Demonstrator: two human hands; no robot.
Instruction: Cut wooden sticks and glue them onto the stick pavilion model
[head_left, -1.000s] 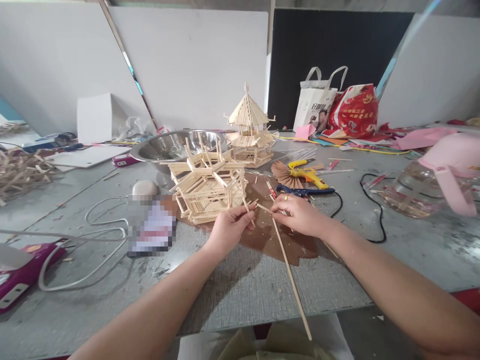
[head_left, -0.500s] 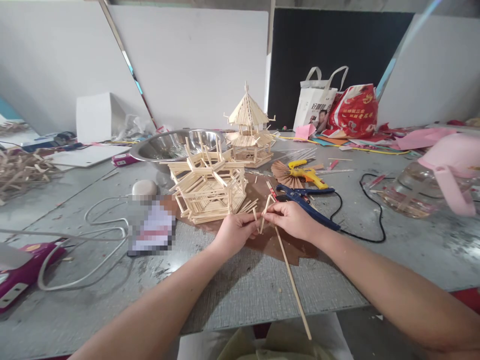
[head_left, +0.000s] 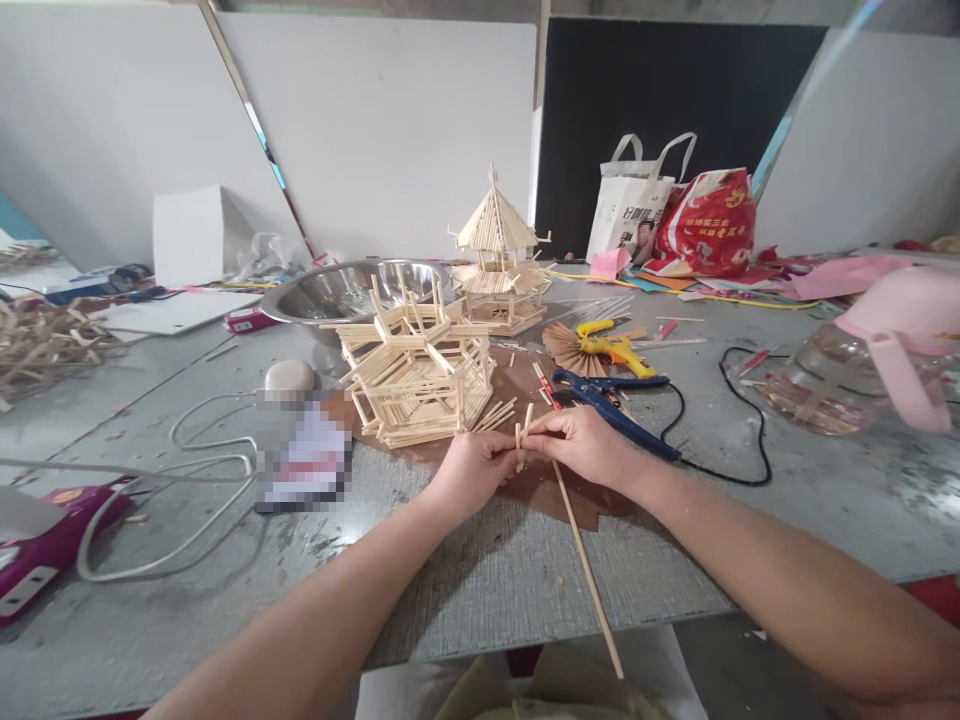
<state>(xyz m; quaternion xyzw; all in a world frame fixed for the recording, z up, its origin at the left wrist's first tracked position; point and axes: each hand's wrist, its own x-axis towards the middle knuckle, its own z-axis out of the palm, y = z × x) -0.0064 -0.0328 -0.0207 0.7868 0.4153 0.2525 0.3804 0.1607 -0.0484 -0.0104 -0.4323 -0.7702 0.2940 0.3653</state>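
My left hand (head_left: 480, 468) pinches a short wooden stick (head_left: 517, 436) held upright between thumb and fingers. Against it, my right hand (head_left: 581, 440) grips another short wooden stick (head_left: 529, 416), and the fingertips of both hands meet. Below them a long thin wooden stick (head_left: 589, 560) lies slanted, its near end past the table edge. Just behind my left hand stands an open stick-built frame (head_left: 420, 375) with several sides. Loose short sticks (head_left: 495, 414) lie beside it. Blue-handled pliers (head_left: 622, 415) rest close to my right hand.
A finished-looking stick pavilion (head_left: 495, 235) and a metal bowl (head_left: 300, 297) stand behind. A yellow glue gun (head_left: 619, 352) lies beyond the pliers. At right is a pink-lidded jug (head_left: 825, 380). White cable (head_left: 251, 465) and a purple power strip (head_left: 75, 530) are at left.
My two hands have come closer together, bringing the two short sticks side by side. The stick in my right hand has shifted and now stands nearly upright.
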